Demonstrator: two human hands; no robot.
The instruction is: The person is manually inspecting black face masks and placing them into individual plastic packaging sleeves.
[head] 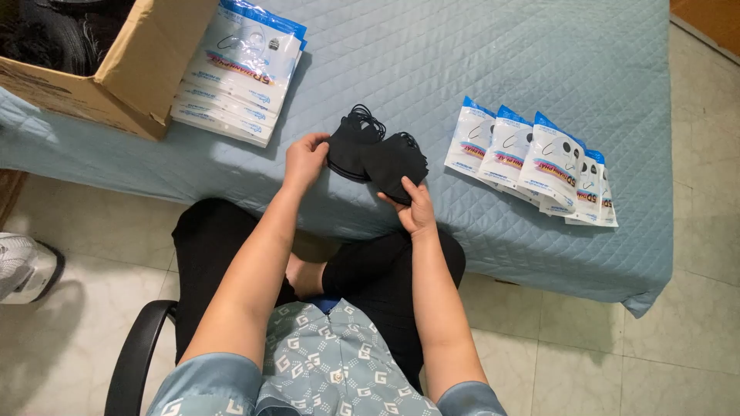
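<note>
Black masks (378,154) at near edge of bed (539,46), held between both hands. Left hand (305,160) grips left stack, right hand (417,212) pinches right one from below. Packets (539,162) lie to right.

Soft, even light fills the room, bright enough to read the quilted bed cover (539,69) clearly. Faint shadows lie under the packets (539,162) and beside the cardboard box (131,69). The floor tiles (694,339) show mild sheen. Focus is sharp; the edges bend slightly outward.
</note>
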